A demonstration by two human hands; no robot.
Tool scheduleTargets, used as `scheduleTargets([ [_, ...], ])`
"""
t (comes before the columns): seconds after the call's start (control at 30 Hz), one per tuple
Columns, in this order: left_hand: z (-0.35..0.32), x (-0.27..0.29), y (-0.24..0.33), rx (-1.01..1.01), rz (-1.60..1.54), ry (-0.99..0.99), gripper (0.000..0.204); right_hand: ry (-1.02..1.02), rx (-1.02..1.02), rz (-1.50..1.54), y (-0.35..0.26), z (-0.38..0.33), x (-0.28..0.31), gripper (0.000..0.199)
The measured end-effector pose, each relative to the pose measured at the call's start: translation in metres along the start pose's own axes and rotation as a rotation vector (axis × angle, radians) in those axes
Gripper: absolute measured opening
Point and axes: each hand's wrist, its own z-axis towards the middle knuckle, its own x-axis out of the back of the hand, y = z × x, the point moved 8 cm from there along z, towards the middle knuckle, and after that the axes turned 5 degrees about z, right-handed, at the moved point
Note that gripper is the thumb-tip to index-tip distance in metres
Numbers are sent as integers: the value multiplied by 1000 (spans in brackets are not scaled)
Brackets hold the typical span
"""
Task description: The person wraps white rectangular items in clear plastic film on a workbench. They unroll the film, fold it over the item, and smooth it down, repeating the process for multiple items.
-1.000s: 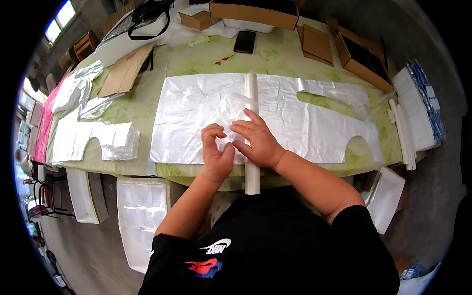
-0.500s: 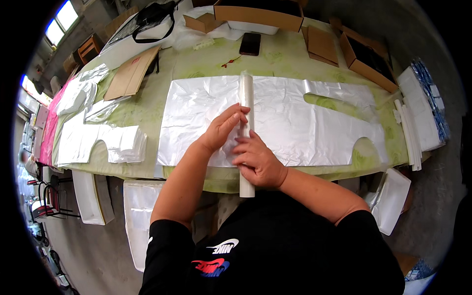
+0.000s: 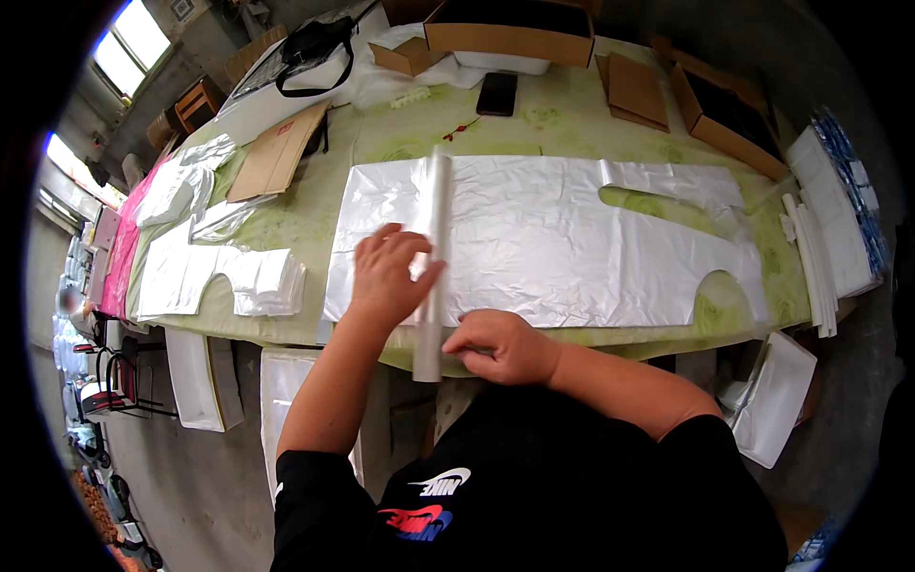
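Observation:
A white, shiny plastic bag point(image 3: 553, 248) lies flat on the table, with rounded cut-outs between its handle strips at the right end. Across its left part rests a pale, translucent tube-shaped roll point(image 3: 434, 286), its near end jutting past the table's front edge. My left hand point(image 3: 391, 272) is over the roll's left side, fingers spread and thumb against or just above it. To the right of the roll's near end, my right hand point(image 3: 505, 345) is loosely curled, knuckles up, fingertips close to the roll; whether they touch it I cannot tell.
Stacked white bags point(image 3: 210, 278) and a cardboard piece point(image 3: 278, 157) lie at left. Farther back are a phone point(image 3: 497, 94), a black bag point(image 3: 315, 48) and open cardboard boxes point(image 3: 510, 38). Thin white rolls point(image 3: 808, 267) lie at the right edge; white bins point(image 3: 774, 400) stand below.
The roll has moved left across the flat bag. My left hand has shifted left and spread its fingers; my right hand has come off the roll's top and curled beside its near end.

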Motion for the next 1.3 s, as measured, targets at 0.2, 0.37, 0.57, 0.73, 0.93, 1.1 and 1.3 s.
scheduleTargets([
  [0.2, -13, 6, 29, -35, -12, -162, 57, -41, -37, 5, -2, -32, -9, 19],
  [0.37, -42, -33, -77, 219, 219, -387, 70, -14, -53, -22, -3, -46, 2, 19],
  [0.57, -34, -25, -77, 498, 310, -442, 91, -6, -34, -39, -6, -52, 8, 19],
  [0.73, -28, -15, -95, 617, 281, -401, 98, 10, -19, -30, 2, -61, 12, 19],
  [0.93, -26, -1, -136, 802, 333, -483, 94, 17, 19, -34, -3, -62, 12, 18],
  [1.1, -13, -8, -146, 716, 179, -361, 89, 36, -29, -39, -3, -68, 19, 17],
  [1.3, 4, -59, -39, 805, -910, -106, 99, 256, -150, -17, -6, -72, 49, 41],
])
